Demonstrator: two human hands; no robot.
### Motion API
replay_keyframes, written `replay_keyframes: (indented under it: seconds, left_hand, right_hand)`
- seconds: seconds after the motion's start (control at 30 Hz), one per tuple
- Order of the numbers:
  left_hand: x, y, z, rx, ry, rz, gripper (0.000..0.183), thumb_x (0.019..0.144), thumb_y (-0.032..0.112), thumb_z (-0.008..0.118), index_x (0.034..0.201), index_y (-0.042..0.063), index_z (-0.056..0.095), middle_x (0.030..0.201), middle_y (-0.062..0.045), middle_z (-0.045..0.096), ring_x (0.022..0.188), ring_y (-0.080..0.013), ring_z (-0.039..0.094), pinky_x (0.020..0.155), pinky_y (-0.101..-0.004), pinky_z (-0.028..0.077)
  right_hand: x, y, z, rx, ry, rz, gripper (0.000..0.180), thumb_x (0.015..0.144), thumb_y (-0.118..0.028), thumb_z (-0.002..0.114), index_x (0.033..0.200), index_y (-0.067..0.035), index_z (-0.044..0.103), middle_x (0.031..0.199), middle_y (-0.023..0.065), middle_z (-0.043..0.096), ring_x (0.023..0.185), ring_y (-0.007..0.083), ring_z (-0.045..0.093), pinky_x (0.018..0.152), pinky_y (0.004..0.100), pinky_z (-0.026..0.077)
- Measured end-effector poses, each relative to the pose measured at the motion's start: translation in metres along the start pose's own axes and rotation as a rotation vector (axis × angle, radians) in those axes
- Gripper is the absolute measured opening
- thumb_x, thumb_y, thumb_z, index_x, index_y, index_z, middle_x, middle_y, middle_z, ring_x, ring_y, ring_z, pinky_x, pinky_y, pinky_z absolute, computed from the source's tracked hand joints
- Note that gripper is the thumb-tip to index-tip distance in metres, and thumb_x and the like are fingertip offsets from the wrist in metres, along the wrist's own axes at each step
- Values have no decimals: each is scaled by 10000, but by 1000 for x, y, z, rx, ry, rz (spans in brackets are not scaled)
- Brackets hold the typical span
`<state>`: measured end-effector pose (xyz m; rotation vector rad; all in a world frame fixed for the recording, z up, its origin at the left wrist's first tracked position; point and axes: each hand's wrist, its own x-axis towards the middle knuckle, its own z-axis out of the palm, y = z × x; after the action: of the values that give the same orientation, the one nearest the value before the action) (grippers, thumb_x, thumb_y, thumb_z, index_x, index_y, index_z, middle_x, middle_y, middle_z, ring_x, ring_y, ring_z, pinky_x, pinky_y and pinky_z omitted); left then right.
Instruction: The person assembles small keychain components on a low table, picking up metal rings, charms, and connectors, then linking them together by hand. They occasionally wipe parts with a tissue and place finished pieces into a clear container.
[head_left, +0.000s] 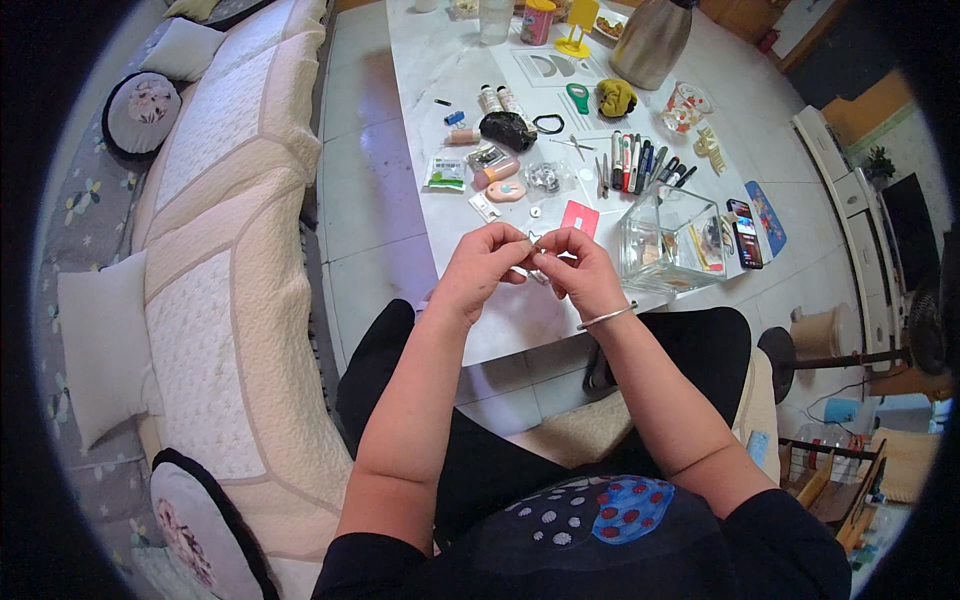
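My left hand (491, 262) and my right hand (577, 266) meet above the near part of the white table (495, 337). Their fingertips pinch a small metallic-looking item (535, 240) between them; its exact kind is too small to tell. Just beyond the fingers lie a red card (580, 219) and a small round white piece (535, 212). A pink oval cutter-like tool (505, 192) and a clear plastic bag with dark small parts (546, 178) rest farther back. Small pale items under my fingers are partly hidden.
To the right stand a square glass container (667, 244) and a phone (745, 232). Several markers (634, 161) lie behind it. A black plastic bundle (508, 130), a green-handled tool (577, 97) and a steel jug (651, 45) are farther back. A covered sofa (217, 300) runs along the left.
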<state>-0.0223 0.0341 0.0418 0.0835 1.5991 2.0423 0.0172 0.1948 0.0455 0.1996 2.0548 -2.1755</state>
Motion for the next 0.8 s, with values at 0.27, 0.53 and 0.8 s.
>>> replay_keyframes:
  seconds: [0.27,0.53,0.8]
  left_hand:
    - [-4,2,7,-5,-36,-32,141,862,192,575,898,55,579,858,-56,647,782,-140,636,637,-243,496]
    - [1,0,2,69,58,-20,157,858,200,543,911,56,575,873,-58,644,788,-133,629,645,-244,480]
    - [12,-3,16,106,82,-37,139,869,211,554,885,73,561,880,-48,630,769,-117,615,625,-227,472]
  right_hand:
    - [-11,-1,-13,236,-12,144,142,856,-167,613,912,-42,580,725,11,557,503,64,471,438,194,360]
    - [-50,-54,-83,289,90,-59,101,879,-152,573,907,-55,579,763,42,597,492,65,468,422,196,337]
    - [-72,-39,-272,357,574,-113,68,886,-147,575,920,-93,552,898,98,650,492,50,464,426,182,375]
